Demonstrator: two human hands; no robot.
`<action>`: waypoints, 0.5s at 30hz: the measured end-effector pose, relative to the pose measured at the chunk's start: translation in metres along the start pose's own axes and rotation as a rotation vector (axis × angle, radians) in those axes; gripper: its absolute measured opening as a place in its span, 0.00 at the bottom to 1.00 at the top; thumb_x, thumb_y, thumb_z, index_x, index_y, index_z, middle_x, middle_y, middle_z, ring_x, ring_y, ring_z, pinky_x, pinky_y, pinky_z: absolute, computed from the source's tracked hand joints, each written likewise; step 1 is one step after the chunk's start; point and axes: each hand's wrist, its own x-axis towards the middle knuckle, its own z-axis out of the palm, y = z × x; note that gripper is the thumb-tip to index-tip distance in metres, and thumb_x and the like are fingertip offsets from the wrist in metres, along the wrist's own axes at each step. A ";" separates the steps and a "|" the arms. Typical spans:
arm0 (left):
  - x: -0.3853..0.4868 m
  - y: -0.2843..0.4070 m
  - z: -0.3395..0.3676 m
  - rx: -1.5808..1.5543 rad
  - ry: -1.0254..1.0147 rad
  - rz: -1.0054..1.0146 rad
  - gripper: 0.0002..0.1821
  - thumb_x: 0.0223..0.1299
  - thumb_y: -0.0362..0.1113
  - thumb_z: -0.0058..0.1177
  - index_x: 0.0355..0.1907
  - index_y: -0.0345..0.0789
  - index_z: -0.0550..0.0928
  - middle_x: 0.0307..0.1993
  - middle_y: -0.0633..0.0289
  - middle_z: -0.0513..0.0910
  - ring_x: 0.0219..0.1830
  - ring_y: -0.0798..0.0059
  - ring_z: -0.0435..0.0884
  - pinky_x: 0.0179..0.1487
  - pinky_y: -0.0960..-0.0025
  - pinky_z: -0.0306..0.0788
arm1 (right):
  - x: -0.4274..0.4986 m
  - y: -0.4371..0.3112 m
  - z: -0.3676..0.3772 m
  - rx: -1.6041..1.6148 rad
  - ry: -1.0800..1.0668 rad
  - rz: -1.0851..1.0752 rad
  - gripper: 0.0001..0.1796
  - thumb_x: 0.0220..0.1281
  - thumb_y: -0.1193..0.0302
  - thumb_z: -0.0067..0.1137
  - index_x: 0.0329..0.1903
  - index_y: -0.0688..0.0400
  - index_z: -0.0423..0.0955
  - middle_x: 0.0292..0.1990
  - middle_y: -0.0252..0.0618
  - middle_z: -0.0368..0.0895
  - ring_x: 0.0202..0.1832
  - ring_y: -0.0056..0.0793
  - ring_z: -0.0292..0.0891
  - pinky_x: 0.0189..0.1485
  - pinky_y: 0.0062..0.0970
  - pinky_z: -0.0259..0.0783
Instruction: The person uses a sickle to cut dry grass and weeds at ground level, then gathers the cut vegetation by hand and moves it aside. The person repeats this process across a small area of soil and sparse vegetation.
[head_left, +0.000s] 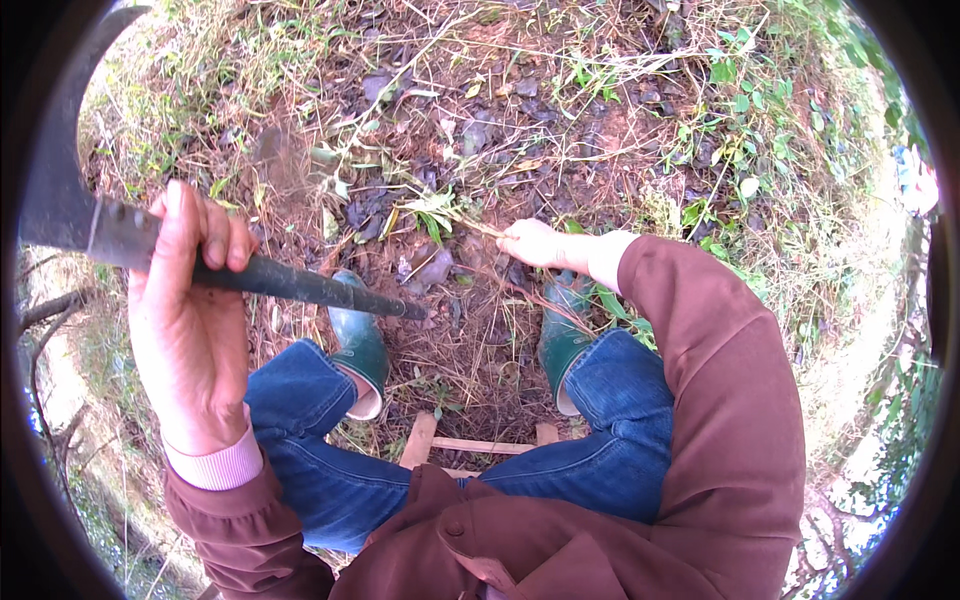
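Observation:
My left hand (196, 300) is raised at the left, gripping a billhook (315, 285) by its dark handle near the riveted socket. The broad hooked blade (56, 172) rises to the upper left, and the handle's end points right, above the ground. Lower and farther out, my right hand (531, 242) is closed on a thin bundle of plant stems (480, 223). Their leafy ends (431, 208) spread leftward over the soil. The fingertips of my right hand are partly hidden.
Green rubber boots (358, 337) stand apart on soil (450, 345) strewn with dry grass and dark leaves. A wooden stool (480, 445) shows between my legs. Leafy plants (739, 97) grow at the right. Bare branches (52, 307) reach in at the left edge.

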 end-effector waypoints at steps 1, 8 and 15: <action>0.000 0.000 0.000 -0.005 0.002 -0.007 0.07 0.67 0.36 0.49 0.33 0.38 0.71 0.24 0.71 0.64 0.27 0.83 0.61 0.36 0.75 0.60 | -0.002 -0.003 0.000 -0.046 0.003 -0.065 0.18 0.65 0.61 0.42 0.32 0.62 0.77 0.31 0.52 0.81 0.36 0.52 0.77 0.43 0.45 0.70; 0.001 -0.001 -0.003 0.031 0.034 -0.022 0.06 0.66 0.35 0.50 0.35 0.36 0.73 0.24 0.70 0.65 0.28 0.82 0.62 0.36 0.76 0.61 | -0.006 -0.077 -0.044 0.060 0.166 -0.201 0.23 0.65 0.56 0.40 0.26 0.62 0.74 0.19 0.44 0.74 0.22 0.36 0.71 0.30 0.36 0.68; -0.009 -0.003 0.007 -0.018 0.015 -0.001 0.06 0.65 0.34 0.51 0.40 0.35 0.74 0.24 0.70 0.66 0.28 0.81 0.64 0.36 0.75 0.62 | -0.032 -0.070 -0.053 -0.269 -0.022 -0.145 0.23 0.61 0.55 0.49 0.34 0.65 0.77 0.32 0.52 0.81 0.36 0.48 0.79 0.43 0.42 0.74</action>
